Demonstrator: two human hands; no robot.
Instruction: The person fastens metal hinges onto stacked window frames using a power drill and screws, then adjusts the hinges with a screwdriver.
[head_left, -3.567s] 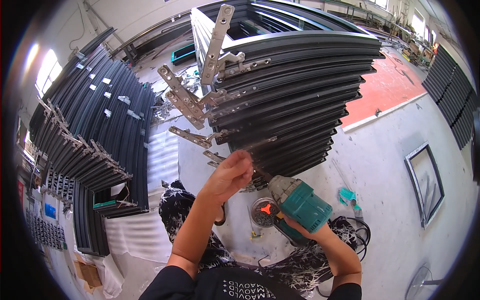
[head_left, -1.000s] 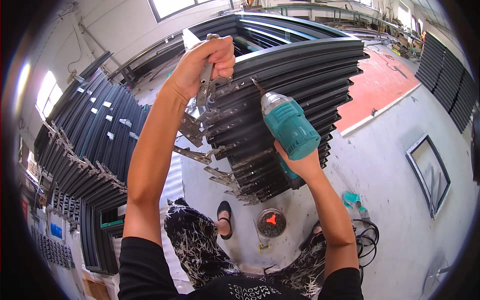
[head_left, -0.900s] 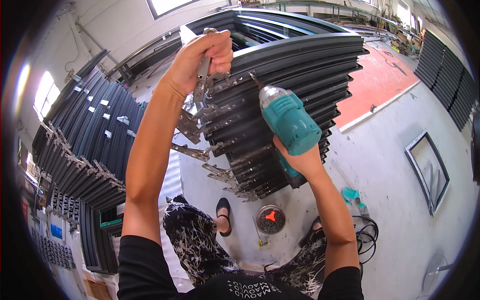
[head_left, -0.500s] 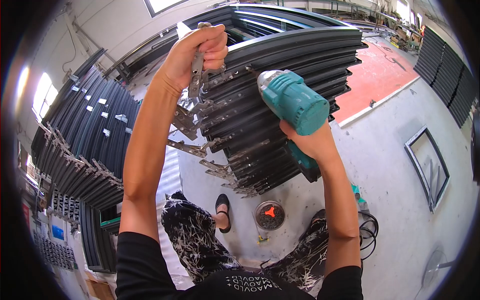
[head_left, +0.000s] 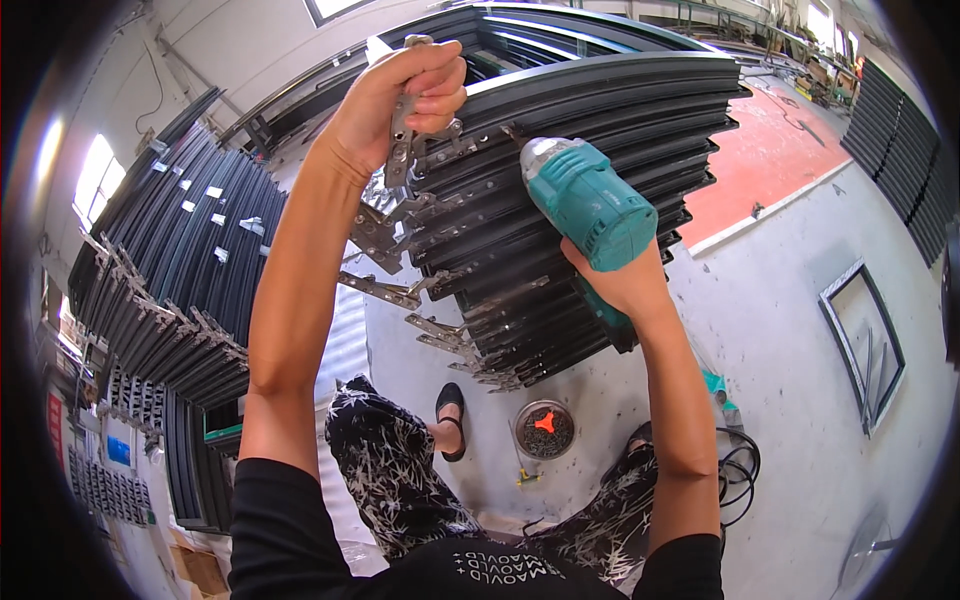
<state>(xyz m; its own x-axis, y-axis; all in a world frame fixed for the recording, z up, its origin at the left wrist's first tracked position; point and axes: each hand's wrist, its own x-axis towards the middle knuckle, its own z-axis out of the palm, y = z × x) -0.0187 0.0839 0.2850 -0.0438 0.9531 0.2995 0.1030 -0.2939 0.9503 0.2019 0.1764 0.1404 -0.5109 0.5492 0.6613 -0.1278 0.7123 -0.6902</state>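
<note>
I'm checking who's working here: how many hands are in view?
2: the left hand, gripping a bracket beside the stack; the right hand, holding the drill. No others show.

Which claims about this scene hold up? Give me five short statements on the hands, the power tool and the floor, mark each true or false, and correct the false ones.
1. The left hand is closed around a metal bracket. True.
2. The right hand grips a teal power tool. True.
3. The tool's nose points down at the person's shoe. False: it points toward the side of the stack of dark frames.
4. A round bowl with an orange piece in it sits on the floor. True.
5. Everything on the floor lies left of the bowl. False: a single rectangular frame lies to its right.
</note>
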